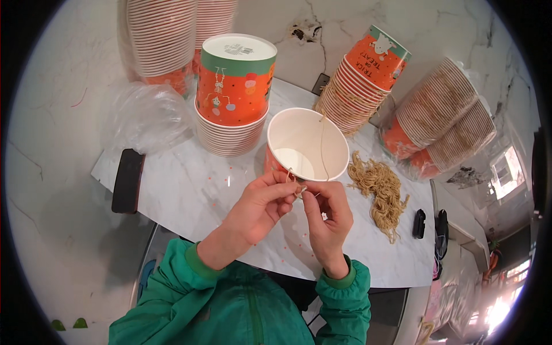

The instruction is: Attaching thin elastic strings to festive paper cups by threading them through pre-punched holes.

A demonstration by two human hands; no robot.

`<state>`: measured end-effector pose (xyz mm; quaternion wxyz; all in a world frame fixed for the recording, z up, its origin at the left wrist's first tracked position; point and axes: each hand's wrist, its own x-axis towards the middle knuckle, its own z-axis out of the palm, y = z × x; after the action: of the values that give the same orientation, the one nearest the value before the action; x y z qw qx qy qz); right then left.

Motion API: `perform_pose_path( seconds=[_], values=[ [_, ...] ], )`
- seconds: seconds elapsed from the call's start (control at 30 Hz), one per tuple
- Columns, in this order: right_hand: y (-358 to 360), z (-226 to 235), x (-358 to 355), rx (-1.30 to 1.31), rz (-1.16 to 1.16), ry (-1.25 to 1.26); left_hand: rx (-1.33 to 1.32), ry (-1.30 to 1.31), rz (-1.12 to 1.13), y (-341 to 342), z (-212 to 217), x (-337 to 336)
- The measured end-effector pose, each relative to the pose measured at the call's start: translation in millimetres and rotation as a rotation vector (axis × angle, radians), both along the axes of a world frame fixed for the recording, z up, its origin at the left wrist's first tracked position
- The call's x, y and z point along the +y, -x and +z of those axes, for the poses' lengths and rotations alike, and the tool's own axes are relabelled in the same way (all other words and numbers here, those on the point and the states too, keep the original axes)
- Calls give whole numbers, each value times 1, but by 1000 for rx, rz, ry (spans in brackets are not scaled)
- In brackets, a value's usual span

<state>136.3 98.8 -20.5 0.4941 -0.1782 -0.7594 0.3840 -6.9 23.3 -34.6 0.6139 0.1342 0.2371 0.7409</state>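
A white-lined, orange paper bucket [337,148] stands upright in front of me, its mouth tilted toward me. From its far rim a thin tan string [322,138] hangs down through the inside and comes over to the near rim. At that near rim my left hand [253,210] pinches the string between thumb and fingertips. My right hand [329,218] is closed on the same string right beside it, fingertips almost touching. A small loop or knot seems to lie between the fingers, too fine to make out. A heap of cut tan strings [379,192] lies right of the bucket.
Upside-down buckets [234,95] are stacked behind left. Another stack, with strings [359,86], leans behind right. Bagged buckets [434,109] lie at the far right, more [162,40] at the far left by a clear plastic bag [146,118]. A phone [127,181] overhangs the left edge.
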Motion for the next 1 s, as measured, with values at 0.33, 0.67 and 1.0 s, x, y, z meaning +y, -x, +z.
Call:
perform_pose_path(
  seconds=[0.33, 0.67, 1.0],
  values=[
    [14, 1, -5, -1, -16, -44, 82, 20, 50, 0, 0, -7],
    [31, 9, -12, -200, -210, -430, 419, 91, 224, 13, 5, -9],
    [52, 23, -3, -230, -279, -728, 1421, -34, 919, 15, 2, -15]
  ],
)
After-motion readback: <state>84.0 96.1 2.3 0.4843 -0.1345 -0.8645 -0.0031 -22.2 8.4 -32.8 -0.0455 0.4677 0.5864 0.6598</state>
